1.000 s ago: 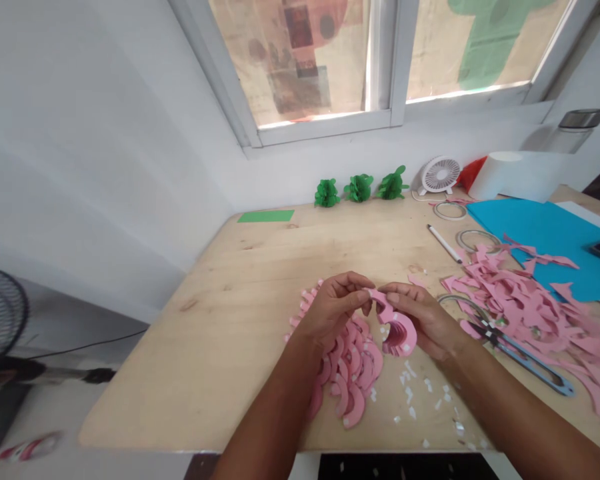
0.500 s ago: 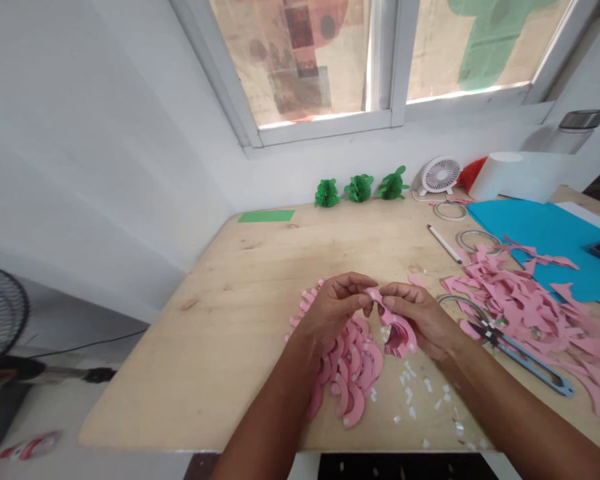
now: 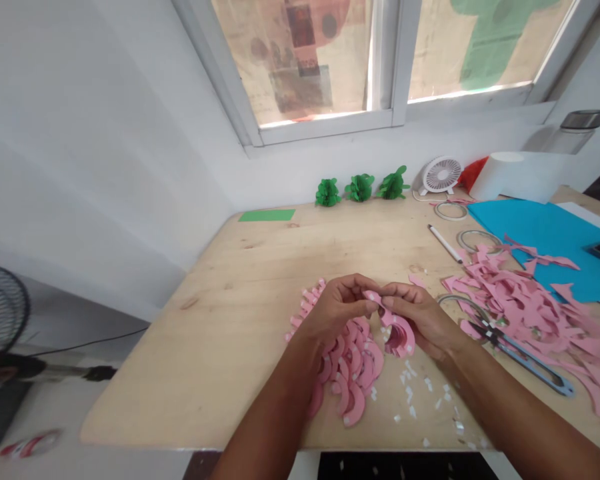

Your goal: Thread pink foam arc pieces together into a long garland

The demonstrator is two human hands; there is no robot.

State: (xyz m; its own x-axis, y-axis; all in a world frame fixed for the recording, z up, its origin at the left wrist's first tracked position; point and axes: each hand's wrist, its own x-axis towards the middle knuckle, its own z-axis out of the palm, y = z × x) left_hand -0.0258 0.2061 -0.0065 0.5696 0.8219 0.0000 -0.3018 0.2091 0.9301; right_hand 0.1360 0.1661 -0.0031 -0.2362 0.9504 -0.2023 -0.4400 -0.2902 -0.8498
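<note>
Both hands meet over the near part of the table around a chain of curved pink paper pieces. My left hand pinches its upper end, where a small white square shows on the pink. Closed on the same strip from the other side is my right hand, thumb on top. Below the fingers the rest hangs as a stacked, layered curl. Under and beside my left wrist lies a pile of pink paper crescents, many with small white squares at their ends. My left forearm hides part of that pile.
Pink scraps spread at right, with blue-handled scissors beside them. Small white bits litter the near edge. Tape rolls, a marker, blue sheets, a small fan and green paper figures stand farther back.
My left fingers have closed in a little on the pink strip, the thumb now flatter along it. The hanging curl has shifted slightly. Everything else stays in place.
</note>
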